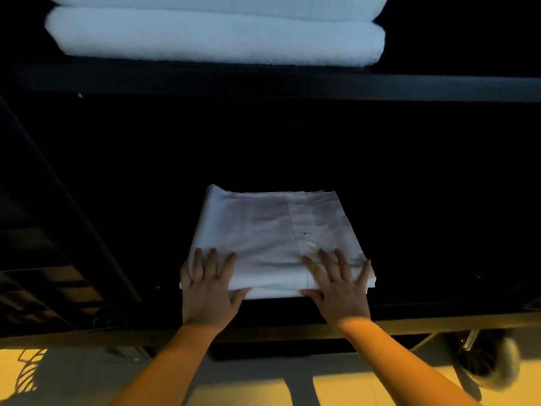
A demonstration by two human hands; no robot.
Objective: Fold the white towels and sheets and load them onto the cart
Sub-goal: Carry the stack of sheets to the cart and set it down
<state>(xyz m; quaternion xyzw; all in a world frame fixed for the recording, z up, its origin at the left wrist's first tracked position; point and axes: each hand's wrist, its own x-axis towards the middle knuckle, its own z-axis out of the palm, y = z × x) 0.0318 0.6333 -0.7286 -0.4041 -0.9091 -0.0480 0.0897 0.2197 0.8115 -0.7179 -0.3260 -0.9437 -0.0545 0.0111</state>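
Two bare forearms enter from the lower edge of the frame, no sleeve visible on either up to the frame's edge; the left hand [206, 288] at lower centre-left and the right hand [336, 284] at lower centre-right show no glove, ring, watch or bracelet; fingernails short and unpainted.

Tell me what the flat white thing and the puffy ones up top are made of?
The sheet looks like thin, smooth woven cloth, probably cotton: crisp folds, flat hem strip. The towels look like thick, fuzzy terry: plump rounded edges, nubbly surface.
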